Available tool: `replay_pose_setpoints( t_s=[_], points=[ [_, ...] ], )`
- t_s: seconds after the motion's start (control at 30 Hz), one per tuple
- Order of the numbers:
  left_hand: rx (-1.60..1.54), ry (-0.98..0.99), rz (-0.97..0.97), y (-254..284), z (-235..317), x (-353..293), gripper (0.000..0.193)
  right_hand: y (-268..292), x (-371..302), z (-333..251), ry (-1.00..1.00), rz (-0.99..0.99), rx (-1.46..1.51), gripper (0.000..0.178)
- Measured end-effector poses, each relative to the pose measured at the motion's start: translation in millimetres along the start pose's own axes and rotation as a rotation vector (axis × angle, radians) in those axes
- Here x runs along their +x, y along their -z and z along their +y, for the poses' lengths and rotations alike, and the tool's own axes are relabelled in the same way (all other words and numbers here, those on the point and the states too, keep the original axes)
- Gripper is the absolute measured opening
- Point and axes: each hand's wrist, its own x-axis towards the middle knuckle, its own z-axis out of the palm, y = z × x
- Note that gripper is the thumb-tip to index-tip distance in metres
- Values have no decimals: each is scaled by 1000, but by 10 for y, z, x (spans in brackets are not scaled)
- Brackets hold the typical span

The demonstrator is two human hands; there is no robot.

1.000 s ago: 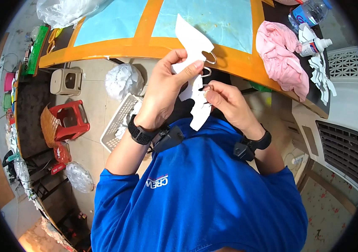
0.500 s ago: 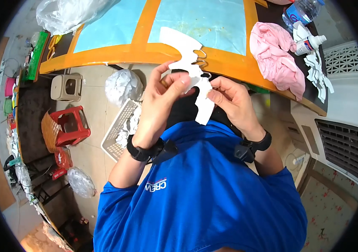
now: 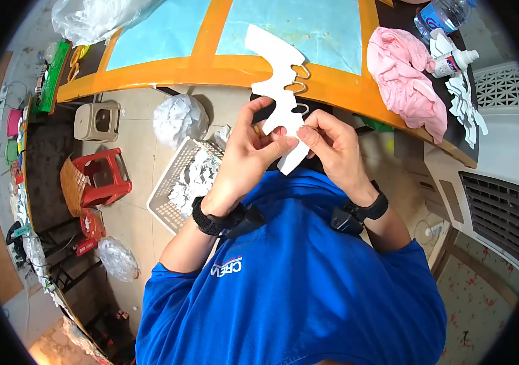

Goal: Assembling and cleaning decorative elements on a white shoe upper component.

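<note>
Both hands pinch a white, wavy-edged cut-out strip [image 3: 280, 76] in front of my waist. It slants from over the table edge down toward my shirt. Three curved wire hooks [image 3: 301, 86] stick out along its right side. My left hand [image 3: 238, 155] has thumb and fingers closed on the strip's lower part from the left. From the right, my right hand [image 3: 341, 155] grips the same lower part beside the lowest hook. The two thumbs are close together, and the fingertips behind the strip are partly hidden.
An orange-taped table [image 3: 180, 72] with blue panels lies ahead. On its right are a pink cloth [image 3: 396, 79], a white bottle [image 3: 451, 64], a water bottle [image 3: 439, 18] and white scraps [image 3: 463, 109]. A basket [image 3: 165, 204] of white pieces and a red stool [image 3: 110, 182] stand left.
My left hand has moved right and slightly down, its thumb now near my right thumb. The strip has shifted upward at its far end and lies flatter to view.
</note>
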Motion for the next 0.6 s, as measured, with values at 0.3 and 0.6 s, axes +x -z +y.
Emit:
replay_pose_setpoints(
  t_s=[0.3,0.6],
  points=[
    [281,-151,-90,66,-78,102,59,-32,0,-16,-407,-50,504,21],
    [-351,124,-54,147,-131,150,53,16,69,-40,-350,-24,570,20]
  ],
)
